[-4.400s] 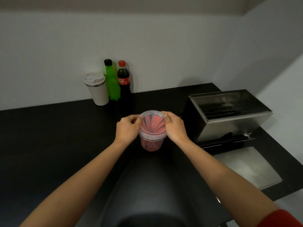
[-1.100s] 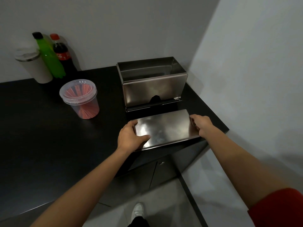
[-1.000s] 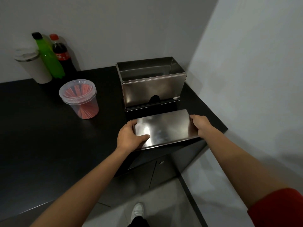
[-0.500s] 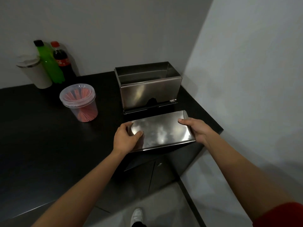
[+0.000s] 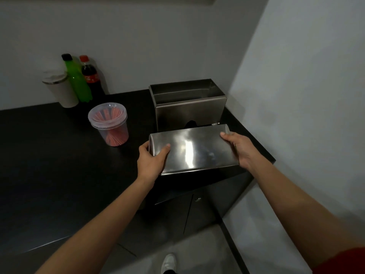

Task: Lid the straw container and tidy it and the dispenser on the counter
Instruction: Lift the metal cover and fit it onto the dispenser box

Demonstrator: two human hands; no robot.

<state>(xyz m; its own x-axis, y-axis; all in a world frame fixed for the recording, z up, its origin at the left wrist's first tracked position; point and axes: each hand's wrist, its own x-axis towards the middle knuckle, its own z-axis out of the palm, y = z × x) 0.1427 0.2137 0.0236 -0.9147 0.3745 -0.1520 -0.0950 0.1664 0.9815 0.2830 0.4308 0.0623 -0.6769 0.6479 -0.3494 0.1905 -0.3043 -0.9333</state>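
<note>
A clear round straw container (image 5: 110,127) full of red straws stands on the black counter (image 5: 49,165) with its clear lid on. To its right is the open steel dispenser box (image 5: 187,107), set near the corner wall. In front of the box I hold its flat steel lid (image 5: 193,151) above the counter's edge. My left hand (image 5: 151,159) grips the lid's left end, thumb on top. My right hand (image 5: 240,149) grips the right end.
A white tumbler (image 5: 59,88), a green bottle (image 5: 76,80) and a cola bottle (image 5: 90,76) stand against the back wall at the left. The right wall is close beside the dispenser. Cabinet doors (image 5: 177,212) and the floor show below the counter's edge.
Earlier both hands were at the straw container's lid. Since one second ago, the steel lid has come up off the counter in both hands and sits closer to the dispenser box.
</note>
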